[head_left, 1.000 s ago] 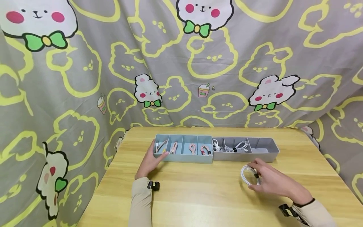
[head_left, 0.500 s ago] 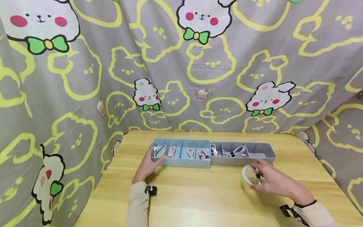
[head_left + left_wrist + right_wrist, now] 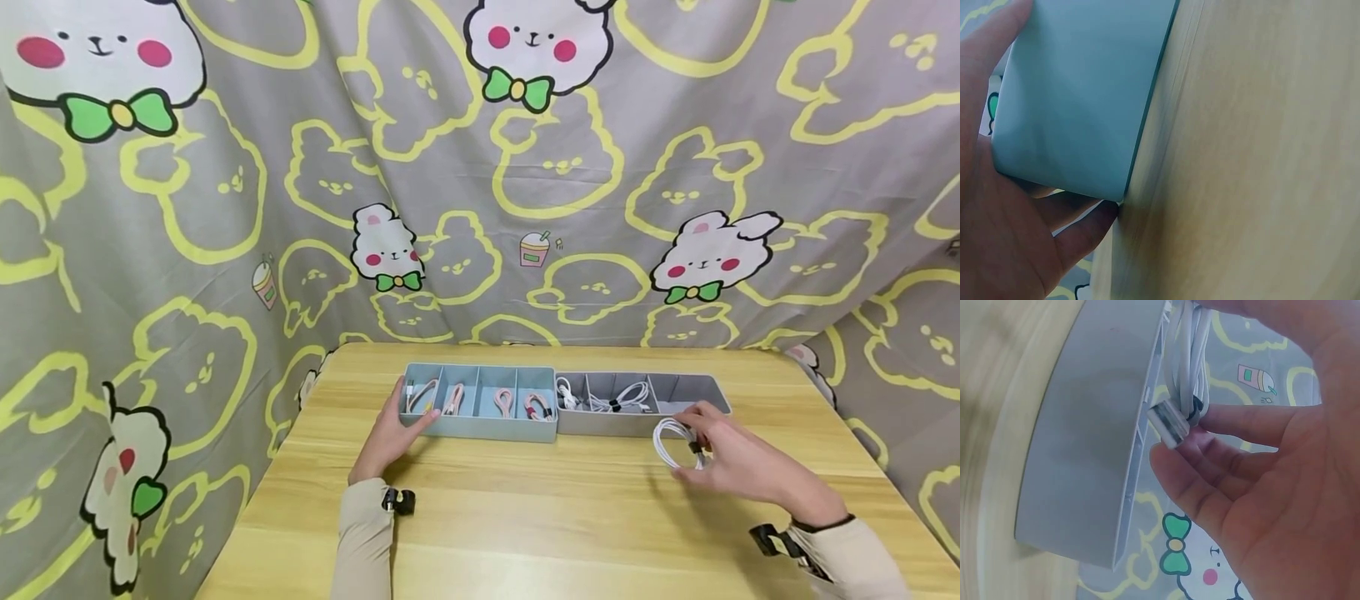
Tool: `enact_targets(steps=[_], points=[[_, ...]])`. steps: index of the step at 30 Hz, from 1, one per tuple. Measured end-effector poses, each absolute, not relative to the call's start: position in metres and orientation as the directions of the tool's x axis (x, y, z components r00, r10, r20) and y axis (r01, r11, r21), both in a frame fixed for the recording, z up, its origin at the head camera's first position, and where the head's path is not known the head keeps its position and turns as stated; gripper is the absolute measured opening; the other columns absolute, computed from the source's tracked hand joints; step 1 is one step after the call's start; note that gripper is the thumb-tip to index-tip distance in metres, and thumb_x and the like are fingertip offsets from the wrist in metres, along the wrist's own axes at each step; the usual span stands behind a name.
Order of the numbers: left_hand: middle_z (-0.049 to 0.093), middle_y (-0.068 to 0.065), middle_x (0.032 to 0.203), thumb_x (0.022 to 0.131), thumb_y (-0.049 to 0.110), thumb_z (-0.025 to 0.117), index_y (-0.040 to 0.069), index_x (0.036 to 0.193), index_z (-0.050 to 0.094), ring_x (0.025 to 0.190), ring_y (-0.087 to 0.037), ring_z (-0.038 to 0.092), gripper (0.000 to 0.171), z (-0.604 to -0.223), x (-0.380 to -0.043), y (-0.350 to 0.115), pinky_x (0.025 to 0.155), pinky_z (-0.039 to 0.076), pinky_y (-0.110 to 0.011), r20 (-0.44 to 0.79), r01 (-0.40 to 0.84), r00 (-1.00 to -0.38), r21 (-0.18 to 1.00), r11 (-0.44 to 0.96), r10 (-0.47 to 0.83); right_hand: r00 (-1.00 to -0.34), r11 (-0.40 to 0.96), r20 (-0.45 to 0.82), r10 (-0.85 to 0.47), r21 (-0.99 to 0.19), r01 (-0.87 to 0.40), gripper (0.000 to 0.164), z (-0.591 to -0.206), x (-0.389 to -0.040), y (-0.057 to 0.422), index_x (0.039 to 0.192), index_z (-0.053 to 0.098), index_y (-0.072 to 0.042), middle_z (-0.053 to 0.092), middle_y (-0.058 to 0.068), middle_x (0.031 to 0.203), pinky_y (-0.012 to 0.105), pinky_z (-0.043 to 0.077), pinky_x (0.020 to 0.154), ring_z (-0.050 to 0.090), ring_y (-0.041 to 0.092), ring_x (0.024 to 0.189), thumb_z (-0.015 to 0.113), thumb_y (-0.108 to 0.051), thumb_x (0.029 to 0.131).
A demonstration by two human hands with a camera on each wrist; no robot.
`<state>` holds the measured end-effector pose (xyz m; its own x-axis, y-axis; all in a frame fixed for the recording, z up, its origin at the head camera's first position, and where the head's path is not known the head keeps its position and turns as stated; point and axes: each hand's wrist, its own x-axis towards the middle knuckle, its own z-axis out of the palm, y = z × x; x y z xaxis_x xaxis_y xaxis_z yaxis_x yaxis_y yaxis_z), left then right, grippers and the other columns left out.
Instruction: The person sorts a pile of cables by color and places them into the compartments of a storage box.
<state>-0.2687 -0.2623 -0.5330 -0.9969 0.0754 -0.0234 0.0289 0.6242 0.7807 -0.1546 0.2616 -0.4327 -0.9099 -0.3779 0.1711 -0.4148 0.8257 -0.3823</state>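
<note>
My left hand (image 3: 390,437) grips the left end of a light blue divided box (image 3: 487,428), thumb on the front and fingers round the end. In the left wrist view the box's smooth side (image 3: 1079,94) lies against that hand. My right hand (image 3: 750,457) holds a coiled white cable (image 3: 657,446) with a dark tie, between thumb and fingers. The coil hangs above the table, just in front of the right part of a grey divided box (image 3: 630,426). In the right wrist view a metal USB plug (image 3: 1169,423) sticks out of the bundle beside the fingers.
Each blue compartment holds a bundled cable, such as a pink one (image 3: 503,403). In the grey box lie a white cable (image 3: 566,393) at left and a tied pale cable (image 3: 633,396) in the middle. The boxes stand end to end on a wooden table (image 3: 510,517), before a patterned curtain (image 3: 450,317).
My right hand, with the coiled cable, has risen slightly and shifted right, closer to the grey box. The left hand keeps its grip on the blue box. The head view has tilted a little.
</note>
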Motion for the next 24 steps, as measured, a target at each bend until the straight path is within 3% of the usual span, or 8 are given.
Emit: enact_targets(steps=[13, 24], points=[[0.011, -0.012, 0.176, 0.089, 0.068, 0.07, 0.024, 0.169, 0.004, 0.16, -0.041, 0.019, 0.112, -0.534, -0.269, -0.262, 0.124, 0.023, -0.07, -0.02, 0.025, -0.998, 0.782, 0.623, 0.065, -0.912, 0.842, 0.202, -0.358, -0.351, -0.408, 0.075, -0.429, -0.16, 0.27, 0.131, 0.064, 0.008, 0.055, 0.004, 0.103, 0.02, 0.04, 0.062, 0.044, 0.002, 0.078, 0.093, -0.029, 0.073], [0.013, -0.012, 0.175, 0.085, 0.075, 0.068, 0.025, 0.168, 0.005, 0.16, -0.04, 0.019, 0.116, -0.533, -0.269, -0.262, 0.125, 0.024, -0.068, -0.005, 0.04, -0.998, 0.782, 0.621, 0.07, -0.895, 0.83, 0.247, -0.371, -0.344, -0.44, 0.069, -0.424, -0.166, 0.279, 0.124, 0.067, 0.008, 0.055, 0.002, 0.099, 0.02, 0.038, 0.061, 0.043, 0.001, 0.077, 0.094, -0.028, 0.072]])
